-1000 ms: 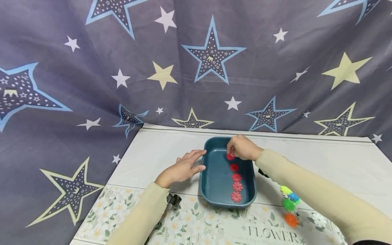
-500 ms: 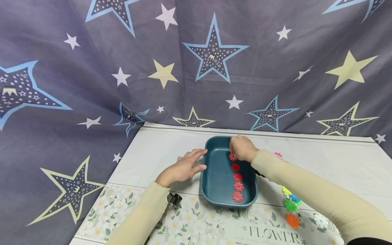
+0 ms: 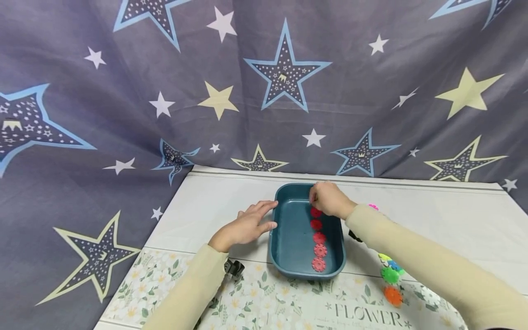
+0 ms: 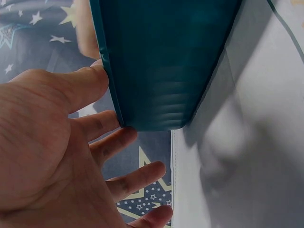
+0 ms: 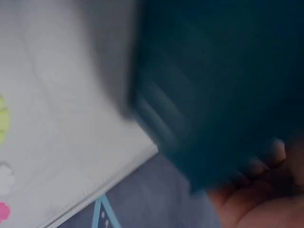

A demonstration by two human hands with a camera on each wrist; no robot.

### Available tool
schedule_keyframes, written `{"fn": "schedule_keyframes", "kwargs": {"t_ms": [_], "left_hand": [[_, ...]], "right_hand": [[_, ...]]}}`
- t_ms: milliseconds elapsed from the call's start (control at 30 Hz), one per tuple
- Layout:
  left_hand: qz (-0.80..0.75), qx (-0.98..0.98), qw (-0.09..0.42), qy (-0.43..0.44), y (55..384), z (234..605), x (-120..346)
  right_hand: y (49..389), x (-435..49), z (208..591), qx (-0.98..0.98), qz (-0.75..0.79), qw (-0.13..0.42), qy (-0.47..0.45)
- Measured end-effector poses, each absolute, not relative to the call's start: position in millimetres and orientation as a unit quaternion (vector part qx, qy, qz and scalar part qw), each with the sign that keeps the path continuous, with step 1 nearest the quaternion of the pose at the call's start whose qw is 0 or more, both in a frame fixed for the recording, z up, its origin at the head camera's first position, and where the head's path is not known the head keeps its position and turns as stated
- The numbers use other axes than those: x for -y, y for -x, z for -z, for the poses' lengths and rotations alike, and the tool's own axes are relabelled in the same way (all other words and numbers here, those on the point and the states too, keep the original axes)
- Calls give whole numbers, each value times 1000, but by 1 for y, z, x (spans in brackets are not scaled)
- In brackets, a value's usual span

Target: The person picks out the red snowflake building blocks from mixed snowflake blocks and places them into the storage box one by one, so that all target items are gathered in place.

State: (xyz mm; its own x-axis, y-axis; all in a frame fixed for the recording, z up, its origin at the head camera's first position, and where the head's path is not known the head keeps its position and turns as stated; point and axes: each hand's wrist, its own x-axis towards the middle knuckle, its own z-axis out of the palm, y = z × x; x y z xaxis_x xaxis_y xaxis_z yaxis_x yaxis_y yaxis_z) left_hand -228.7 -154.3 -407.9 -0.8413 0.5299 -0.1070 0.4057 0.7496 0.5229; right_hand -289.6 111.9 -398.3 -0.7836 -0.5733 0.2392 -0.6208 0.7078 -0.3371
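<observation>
My left hand lies at the left side of a dark teal tray, fingers spread and mostly straight. In the left wrist view its thumb and fingertips touch the tray's rim. Bent fingers of my right hand reach over the tray's far right part, just above the farthest red notched disc. That disc lines up with several similar red discs along the tray's right side. The right fingertips are hidden in the head view; the right wrist view is blurred, with the tray partly covering the hand.
Right of the tray lie loose notched discs: green, orange, blue, yellow, white and pink. My right forearm passes over this side. A star-patterned curtain hangs behind the table.
The farthest red disc, under the right fingers a second ago, now shows more fully in the row. The right hand has shifted slightly; the left hand stays at the tray's side.
</observation>
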Motion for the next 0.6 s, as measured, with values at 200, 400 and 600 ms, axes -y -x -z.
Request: {"fn": "schedule_keyframes", "kwargs": {"t_ms": [200,400,600], "left_hand": [[-246,-927,125,-253,228,408,152],[-242,-929,120,-252,228,409,150],[-244,-928,115,-256,228,408,153]], "right_hand": [[278,-156,377,915,-279,77,-282],[248,-219,378,934,-254,46,-249],[212,-270,391,946,-217,-19,-242]]}}
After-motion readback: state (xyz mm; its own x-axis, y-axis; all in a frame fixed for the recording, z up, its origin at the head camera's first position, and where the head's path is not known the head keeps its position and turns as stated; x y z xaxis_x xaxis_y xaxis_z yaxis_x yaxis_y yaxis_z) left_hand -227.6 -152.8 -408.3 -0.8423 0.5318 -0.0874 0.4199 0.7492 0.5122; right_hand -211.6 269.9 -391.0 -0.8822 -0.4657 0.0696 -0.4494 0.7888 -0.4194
